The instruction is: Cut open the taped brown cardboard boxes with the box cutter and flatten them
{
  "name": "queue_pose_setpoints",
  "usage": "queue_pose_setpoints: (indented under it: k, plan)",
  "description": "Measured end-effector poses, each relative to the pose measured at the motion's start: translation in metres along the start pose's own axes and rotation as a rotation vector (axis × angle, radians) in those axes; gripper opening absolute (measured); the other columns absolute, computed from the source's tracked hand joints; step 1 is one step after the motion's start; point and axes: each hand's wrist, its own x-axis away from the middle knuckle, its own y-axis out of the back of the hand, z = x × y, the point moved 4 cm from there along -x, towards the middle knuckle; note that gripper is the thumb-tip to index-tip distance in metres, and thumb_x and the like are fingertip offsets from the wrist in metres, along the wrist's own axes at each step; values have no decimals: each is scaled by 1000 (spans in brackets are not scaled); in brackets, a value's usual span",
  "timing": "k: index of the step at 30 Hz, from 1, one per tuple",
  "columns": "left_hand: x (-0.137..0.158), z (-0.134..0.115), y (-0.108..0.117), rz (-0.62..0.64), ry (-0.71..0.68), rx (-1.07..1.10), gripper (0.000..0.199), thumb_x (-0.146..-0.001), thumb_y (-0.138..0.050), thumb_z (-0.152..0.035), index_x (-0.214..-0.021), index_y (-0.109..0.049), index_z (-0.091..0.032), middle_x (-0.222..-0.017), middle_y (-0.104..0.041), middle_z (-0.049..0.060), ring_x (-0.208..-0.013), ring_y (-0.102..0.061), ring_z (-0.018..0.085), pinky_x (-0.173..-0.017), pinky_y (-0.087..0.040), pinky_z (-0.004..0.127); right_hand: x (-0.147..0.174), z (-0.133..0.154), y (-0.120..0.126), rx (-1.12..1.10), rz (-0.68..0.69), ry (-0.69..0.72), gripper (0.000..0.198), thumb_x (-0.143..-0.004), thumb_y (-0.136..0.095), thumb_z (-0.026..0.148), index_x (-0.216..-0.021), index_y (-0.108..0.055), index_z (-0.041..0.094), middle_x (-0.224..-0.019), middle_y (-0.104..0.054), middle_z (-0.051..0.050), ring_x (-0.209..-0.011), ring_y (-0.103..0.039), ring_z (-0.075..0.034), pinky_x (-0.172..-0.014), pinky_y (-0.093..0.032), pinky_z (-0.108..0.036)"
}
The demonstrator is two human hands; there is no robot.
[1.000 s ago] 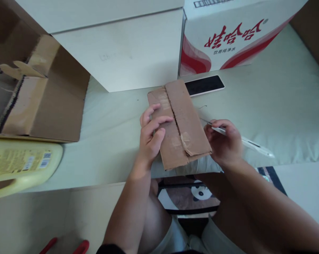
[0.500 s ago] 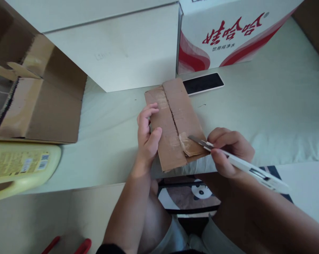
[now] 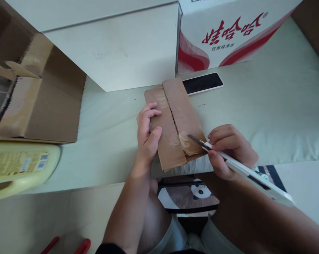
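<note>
A small brown cardboard box (image 3: 187, 106) lies on the pale green cloth, with a seam running down its top and clear tape near the front end. My left hand (image 3: 148, 132) grips the box along its left side, thumb and fingertips on the top face. In my right hand (image 3: 232, 150) is a white utility knife (image 3: 250, 174) with its blade out. The blade's tip is over the taped front part of the box; whether it touches the cardboard I cannot tell.
Behind the box lies a phone (image 3: 203, 83), in front of a white carton (image 3: 138, 49) and a red-and-white carton (image 3: 214, 46). An opened cardboard box (image 3: 54, 95) and a yellow jug (image 3: 24, 165) are at left. Red handles (image 3: 82, 246) show below.
My right hand has turned slightly and the knife has rolled, its back end moving down and toward me. The left hand and the box have hardly moved.
</note>
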Motion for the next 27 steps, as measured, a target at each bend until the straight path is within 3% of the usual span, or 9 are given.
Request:
queue_pose_setpoints:
  k: [6,12,27]
  plan:
    - [0,1,-1,-12,10,-8,32,-97,-49,-54,-114,-60,-28,-145,-58,7,-144,-49,32,-123,-39,51,-6,14,-2,10,-94,17,9,-84,-65,19,-84,-61,27,-66,-59,2,-58,-58,-17,-50,-45,-34]
    - [0,0,0,7,3,-20,33,-97,-48,-54,-115,-58,-29,-145,-58,8,-145,-49,32,-123,-39,52,-5,18,-2,125,-8,-5,12,-82,-61,15,-84,-58,27,-72,-59,1,-62,-60,-16,-52,-46,-32]
    - [0,3,-2,-21,-25,26,36,-96,-52,-59,-114,-61,-30,-143,-59,8,-140,-50,34,-119,-39,54,-6,18,4,135,11,-4,16,-78,-63,9,-82,-62,25,-71,-59,1,-62,-64,-16,-51,-50,-31]
